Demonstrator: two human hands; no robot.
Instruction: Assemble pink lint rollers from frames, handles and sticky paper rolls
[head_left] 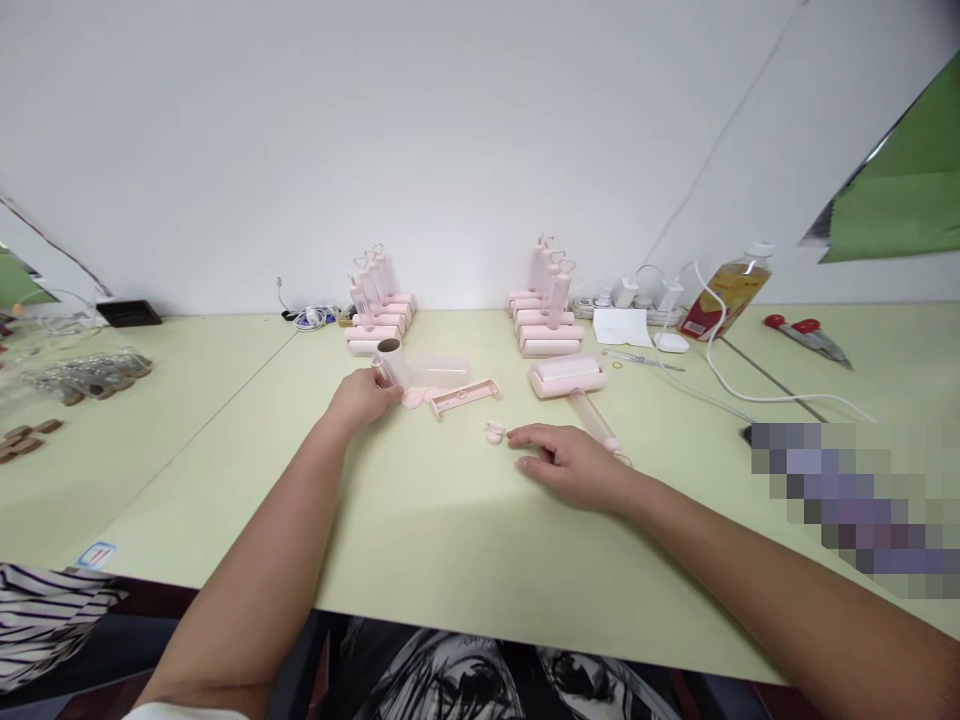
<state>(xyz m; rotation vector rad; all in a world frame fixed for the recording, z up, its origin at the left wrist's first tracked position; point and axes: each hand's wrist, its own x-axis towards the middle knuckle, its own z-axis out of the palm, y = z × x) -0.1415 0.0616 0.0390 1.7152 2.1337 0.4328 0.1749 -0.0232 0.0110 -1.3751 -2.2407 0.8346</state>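
My left hand [358, 398] is closed around the side of a short clear tube [381, 372]; the fingers partly hide it. Close against that tube stands a white sticky-paper roll [397, 368] with a brown core, upright. My right hand [566, 465] hovers low over the table with fingers apart, its fingertips beside small pink plastic parts [495, 433]. Between the hands lie a pink roller frame [465, 398], a clear cover [441, 372] and round pink caps [413, 398]. Behind my right hand are a pink-and-white lint roller [568, 376] and a clear tubular handle [595, 415] with a pink end.
Lint rollers with upright clear handles stand in a left row [373, 320] and a right row [551, 318] by the wall. Farther right are white paper [621, 327], charger cables, tweezers [641, 359], a drink bottle [727, 290] and red-handled pliers [810, 338]. Bagged items [97, 375] lie left.
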